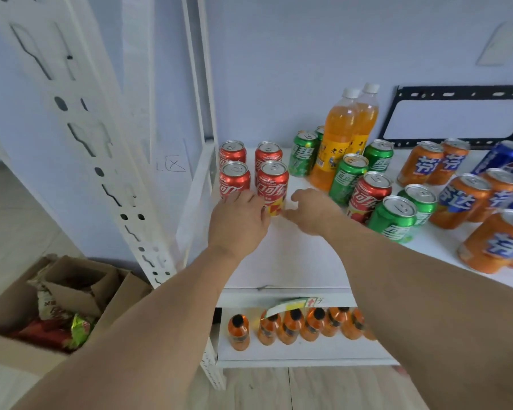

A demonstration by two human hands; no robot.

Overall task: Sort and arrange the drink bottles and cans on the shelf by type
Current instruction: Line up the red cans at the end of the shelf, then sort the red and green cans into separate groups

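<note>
Red cola cans stand grouped at the left end of the shelf (293,261). Left hand (239,223) touches the front cans (271,187), fingers relaxed; right hand (311,211) hovers released. Next move, probably: fetch the stray red can (367,196) standing among the green cans (393,218).

Two bare forearms enter from the bottom edge, broad near the camera and narrowing toward the wrists. No sleeve shows on either arm, and neither wrist carries a watch, band or bracelet. The left hand (240,221) is seen from the back, a wide rounded back with smooth knuckles and the wrist crease faintly marked; no glove and no ring is visible on it. The right hand (314,213) is also ungloved, its thumb plainly visible and its fingers (301,194) short, thick and bare. No rings, tattoos, bandages or other markings can be made out on either arm.
</note>
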